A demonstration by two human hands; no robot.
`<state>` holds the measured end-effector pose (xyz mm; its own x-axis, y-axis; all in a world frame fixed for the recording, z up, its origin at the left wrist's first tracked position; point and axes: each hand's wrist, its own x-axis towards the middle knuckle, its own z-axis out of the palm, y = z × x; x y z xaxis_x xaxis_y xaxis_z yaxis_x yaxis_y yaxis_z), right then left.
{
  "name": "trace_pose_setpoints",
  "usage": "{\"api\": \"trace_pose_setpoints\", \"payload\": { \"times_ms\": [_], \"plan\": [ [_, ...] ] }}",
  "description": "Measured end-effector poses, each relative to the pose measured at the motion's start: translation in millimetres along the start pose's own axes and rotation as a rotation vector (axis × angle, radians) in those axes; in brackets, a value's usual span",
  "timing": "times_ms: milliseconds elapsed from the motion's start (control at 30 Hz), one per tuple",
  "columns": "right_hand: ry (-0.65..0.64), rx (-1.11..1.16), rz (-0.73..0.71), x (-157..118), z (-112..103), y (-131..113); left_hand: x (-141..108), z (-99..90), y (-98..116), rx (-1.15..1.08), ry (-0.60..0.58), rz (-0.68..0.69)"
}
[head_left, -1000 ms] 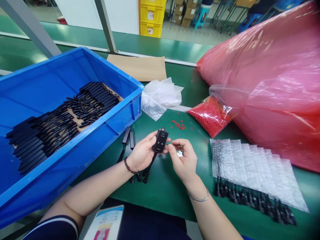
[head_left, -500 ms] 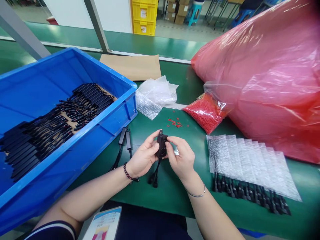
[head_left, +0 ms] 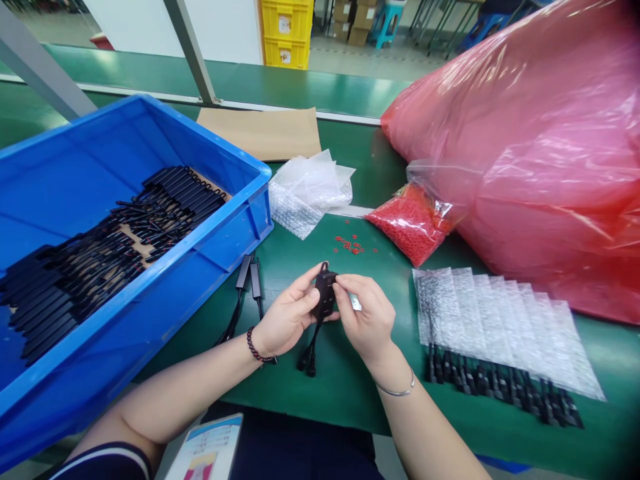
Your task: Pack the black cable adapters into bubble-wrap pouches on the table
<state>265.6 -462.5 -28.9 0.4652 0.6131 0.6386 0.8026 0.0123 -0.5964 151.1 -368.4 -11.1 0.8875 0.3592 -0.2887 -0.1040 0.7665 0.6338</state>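
My left hand (head_left: 293,308) is closed round a small flat black box (head_left: 325,293) with a loop at its top. Short black leads with connectors (head_left: 309,360) hang from its lower end over the table. At the upper right edge of the box, my right hand (head_left: 367,310) has its thumb and forefinger pinched together. What lies between those fingertips is too small to tell. Just beyond the hands lie several small red rings (head_left: 353,245). Left of my left hand, two more black boxes with cables (head_left: 249,277) rest on the green table (head_left: 280,393).
A blue crate (head_left: 210,257) with rows of black cabled boxes stands left. Bubble-wrap bags (head_left: 310,183) and brown cardboard (head_left: 260,130) lie behind. To the right are a bag of red rings (head_left: 415,223), a large pink bag (head_left: 540,153) and a row of bubble-wrapped units (head_left: 500,327).
My right hand has shifted slightly right and down, its fingertips still at the edge of the box. The box has tilted a little in my left hand.
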Motion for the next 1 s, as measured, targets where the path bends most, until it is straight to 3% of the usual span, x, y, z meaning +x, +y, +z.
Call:
{"api": "trace_pose_setpoints", "payload": {
  "times_ms": [433, 1000],
  "plan": [
    [0.003, 0.121, 0.008, 0.7, -2.5, 0.1, -0.3, -3.0, 1.3, 0.028, -0.028, -0.032],
    [0.034, 0.077, -0.023, -1.0, -2.9, -0.8, -2.8, 0.1, -2.6, -0.009, -0.062, 0.036]
  ]
}}
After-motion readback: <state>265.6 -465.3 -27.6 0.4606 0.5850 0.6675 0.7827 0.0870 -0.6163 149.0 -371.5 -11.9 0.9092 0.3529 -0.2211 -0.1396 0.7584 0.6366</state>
